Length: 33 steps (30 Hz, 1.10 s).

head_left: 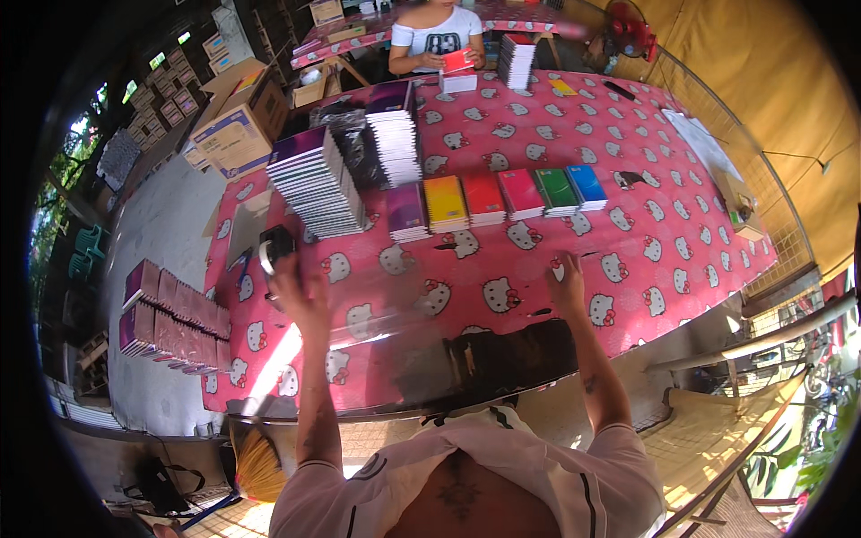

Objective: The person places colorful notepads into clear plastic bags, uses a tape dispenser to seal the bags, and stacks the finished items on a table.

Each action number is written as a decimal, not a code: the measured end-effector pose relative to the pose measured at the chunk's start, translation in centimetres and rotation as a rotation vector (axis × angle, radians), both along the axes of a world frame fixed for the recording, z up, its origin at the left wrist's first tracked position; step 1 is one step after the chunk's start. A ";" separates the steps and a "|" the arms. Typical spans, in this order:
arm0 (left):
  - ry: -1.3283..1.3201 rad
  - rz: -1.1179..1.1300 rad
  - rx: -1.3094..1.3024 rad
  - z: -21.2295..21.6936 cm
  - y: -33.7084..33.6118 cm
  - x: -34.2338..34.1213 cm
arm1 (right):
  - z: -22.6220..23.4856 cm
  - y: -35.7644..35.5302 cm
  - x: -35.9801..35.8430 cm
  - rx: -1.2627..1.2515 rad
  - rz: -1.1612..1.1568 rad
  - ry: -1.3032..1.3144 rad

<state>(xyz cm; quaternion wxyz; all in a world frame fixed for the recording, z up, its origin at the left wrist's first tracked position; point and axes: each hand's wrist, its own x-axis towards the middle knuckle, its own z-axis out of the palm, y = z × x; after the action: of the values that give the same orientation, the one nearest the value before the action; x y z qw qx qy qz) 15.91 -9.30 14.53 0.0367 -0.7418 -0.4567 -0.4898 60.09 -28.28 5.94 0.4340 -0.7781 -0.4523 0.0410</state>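
Head view: two bare hands reach over a pink cat-print tablecloth (619, 300) filling mid-frame.
Left hand (300, 291): left of centre, blurred, thumb spread wide from the fingers, at a black tape dispenser (276, 244); whether it grips this, I cannot tell.
Right hand (566, 280): right of centre, fingers curled narrow; I cannot tell whether they pinch anything.
Notebook row (484, 197): centre of the frame, six short piles side by side, purple, yellow, red, pink, green, blue.
Tall notebook stacks (316, 188): upper left of centre, two, purple-topped.
Cardboard box (238, 125): upper left, flaps open.
Co-worker (437, 36): top centre, holding a red notebook (458, 60).
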 end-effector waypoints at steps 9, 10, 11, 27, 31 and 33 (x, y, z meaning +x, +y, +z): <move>0.427 -0.705 -0.068 -7.6 -6.2 45.3 | -2.9 5.5 25.0 -0.465 -0.124 -0.544; 0.446 -0.667 -0.047 -8.3 -5.3 48.3 | -3.8 5.1 26.7 -0.405 -0.106 -0.605; 0.475 -0.602 -0.035 -9.4 -3.8 49.8 | -3.8 5.5 27.2 -0.318 -0.050 -0.597; 0.418 -0.533 -0.579 -6.3 -12.3 39.6 | -1.7 1.8 14.1 0.015 0.325 0.367; 0.310 -0.222 -0.646 -10.9 -5.7 37.5 | 0.3 13.4 10.0 0.283 0.508 -0.134; 0.139 -0.062 -0.408 -6.4 -1.3 36.0 | -1.1 15.5 8.3 0.239 0.480 -0.349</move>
<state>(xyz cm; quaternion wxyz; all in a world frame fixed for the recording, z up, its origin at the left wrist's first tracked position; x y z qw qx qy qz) 51.87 -10.56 8.16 -0.0980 -0.7795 -0.5195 -0.3358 68.35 -12.76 4.88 0.4163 -0.5879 -0.6921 -0.0453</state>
